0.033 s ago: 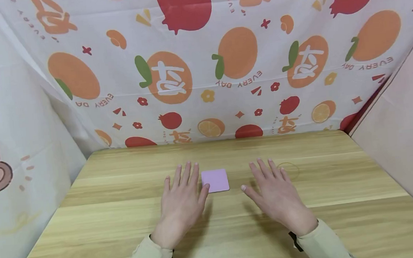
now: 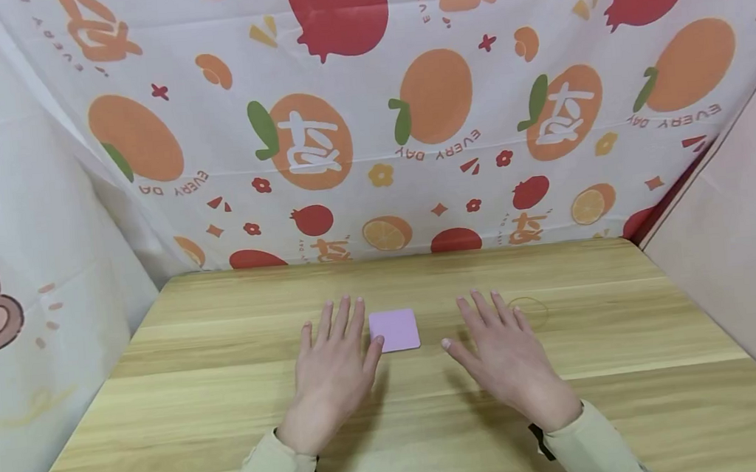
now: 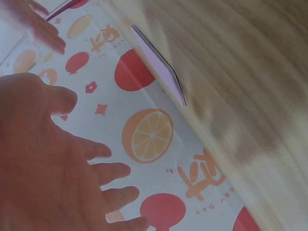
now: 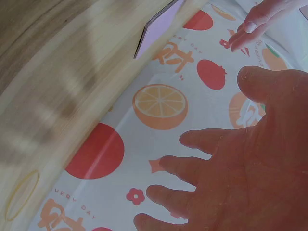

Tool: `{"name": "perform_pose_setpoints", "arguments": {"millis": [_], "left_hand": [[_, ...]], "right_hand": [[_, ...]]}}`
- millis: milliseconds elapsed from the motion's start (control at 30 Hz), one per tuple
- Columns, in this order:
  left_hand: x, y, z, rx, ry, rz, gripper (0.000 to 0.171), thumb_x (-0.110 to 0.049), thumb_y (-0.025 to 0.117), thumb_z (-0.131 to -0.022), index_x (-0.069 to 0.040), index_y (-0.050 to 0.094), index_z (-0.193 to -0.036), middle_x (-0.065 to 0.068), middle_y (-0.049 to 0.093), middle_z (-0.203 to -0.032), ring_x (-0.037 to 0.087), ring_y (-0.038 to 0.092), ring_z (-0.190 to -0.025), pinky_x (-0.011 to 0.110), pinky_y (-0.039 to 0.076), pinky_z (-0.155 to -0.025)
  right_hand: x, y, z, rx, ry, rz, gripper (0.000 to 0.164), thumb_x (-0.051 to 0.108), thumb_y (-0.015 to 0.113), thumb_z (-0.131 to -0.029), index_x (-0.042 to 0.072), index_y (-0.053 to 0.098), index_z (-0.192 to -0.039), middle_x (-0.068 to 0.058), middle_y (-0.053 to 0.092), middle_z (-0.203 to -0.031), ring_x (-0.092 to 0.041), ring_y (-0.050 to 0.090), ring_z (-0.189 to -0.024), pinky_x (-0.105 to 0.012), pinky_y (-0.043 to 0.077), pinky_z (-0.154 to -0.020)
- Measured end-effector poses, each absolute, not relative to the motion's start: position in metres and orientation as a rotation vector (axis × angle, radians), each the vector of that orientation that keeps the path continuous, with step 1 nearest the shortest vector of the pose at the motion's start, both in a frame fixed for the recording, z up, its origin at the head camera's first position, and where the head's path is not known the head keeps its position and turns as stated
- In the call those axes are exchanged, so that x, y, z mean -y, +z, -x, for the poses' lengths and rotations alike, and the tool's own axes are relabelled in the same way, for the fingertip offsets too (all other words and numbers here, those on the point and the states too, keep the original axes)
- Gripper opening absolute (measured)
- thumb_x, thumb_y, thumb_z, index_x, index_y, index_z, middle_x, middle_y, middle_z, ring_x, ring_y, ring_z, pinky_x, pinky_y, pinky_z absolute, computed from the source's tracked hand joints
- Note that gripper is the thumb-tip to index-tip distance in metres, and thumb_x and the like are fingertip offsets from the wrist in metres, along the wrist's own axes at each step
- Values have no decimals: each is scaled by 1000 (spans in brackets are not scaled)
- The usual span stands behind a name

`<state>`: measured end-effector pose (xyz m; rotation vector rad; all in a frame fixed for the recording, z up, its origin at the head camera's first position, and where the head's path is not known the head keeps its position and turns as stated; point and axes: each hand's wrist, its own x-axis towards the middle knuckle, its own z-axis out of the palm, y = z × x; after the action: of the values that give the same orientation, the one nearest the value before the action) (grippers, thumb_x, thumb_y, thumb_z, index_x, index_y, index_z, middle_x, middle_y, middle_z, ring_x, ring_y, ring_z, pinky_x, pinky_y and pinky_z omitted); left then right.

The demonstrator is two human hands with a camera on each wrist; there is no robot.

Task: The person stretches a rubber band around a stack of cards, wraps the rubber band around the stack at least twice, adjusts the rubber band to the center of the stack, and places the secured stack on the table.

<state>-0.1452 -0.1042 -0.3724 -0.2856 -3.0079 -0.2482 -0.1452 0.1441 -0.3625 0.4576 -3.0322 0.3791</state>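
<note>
A flat pink square with rounded corners (image 2: 399,329) lies on the wooden table between the two hands. From the side, its edge shows thin dark layers in the left wrist view. My left hand (image 2: 332,373) is just left of it, palm down and fingers straight, its thumb tip overlapping the square's near left corner in the head view. To the right of the square is my right hand (image 2: 511,362), palm down with fingers spread and holding nothing. A thin yellow ring like a rubber band (image 2: 526,298) lies beyond its little finger. Both palms appear raised over the tabletop in the wrist views.
The wood-grain table (image 2: 231,396) ends at a hanging white cloth with fruit prints (image 2: 369,118). More pale cloth hangs along the left (image 2: 52,239) and right (image 2: 738,237) sides. Dark wristbands show at both beige cuffs.
</note>
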Motion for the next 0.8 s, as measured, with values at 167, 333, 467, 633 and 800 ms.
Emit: {"name": "perform_pose_setpoints", "arguments": {"millis": [167, 333, 467, 633, 800], "left_hand": [[105, -373, 146, 3011, -246, 281, 66, -50, 33, -104, -12, 22, -157, 10, 16, -162, 33, 9, -148, 58, 12, -115], [106, -375, 147, 2998, -242, 270, 67, -51, 34, -103, -12, 23, -157, 10, 18, -161, 33, 10, -148, 58, 12, -114], [106, -377, 148, 2991, -246, 271, 67, -51, 34, -103, -13, 23, -157, 11, 18, -161, 33, 9, -148, 59, 12, -114], [108, -380, 150, 3006, -247, 286, 68, -53, 34, -103, -15, 22, -157, 10, 16, -161, 33, 9, -148, 59, 11, -114], [112, -381, 152, 3008, -234, 315, 67, -53, 35, -103, -16, 23, -157, 9, 17, -162, 33, 9, -148, 59, 11, -114]], "right_hand": [[-143, -362, 145, 3033, 372, -464, 75, 61, 39, -99, 11, 29, -155, -14, 21, -160, -40, 12, -146, -61, 12, -113], [-143, -363, 146, 3013, 349, -465, 75, 61, 38, -100, 11, 28, -155, -15, 20, -160, -41, 10, -146, -61, 11, -113], [-146, -364, 148, 2996, 327, -458, 76, 62, 36, -99, 11, 29, -155, -15, 21, -160, -41, 10, -146, -62, 11, -113], [-149, -366, 152, 2996, 298, -455, 76, 61, 39, -99, 11, 30, -155, -16, 22, -160, -41, 10, -146, -63, 13, -112], [-152, -367, 156, 2997, 316, -443, 74, 57, 43, -99, 9, 30, -154, -17, 22, -159, -42, 10, -146, -63, 12, -112]]}}
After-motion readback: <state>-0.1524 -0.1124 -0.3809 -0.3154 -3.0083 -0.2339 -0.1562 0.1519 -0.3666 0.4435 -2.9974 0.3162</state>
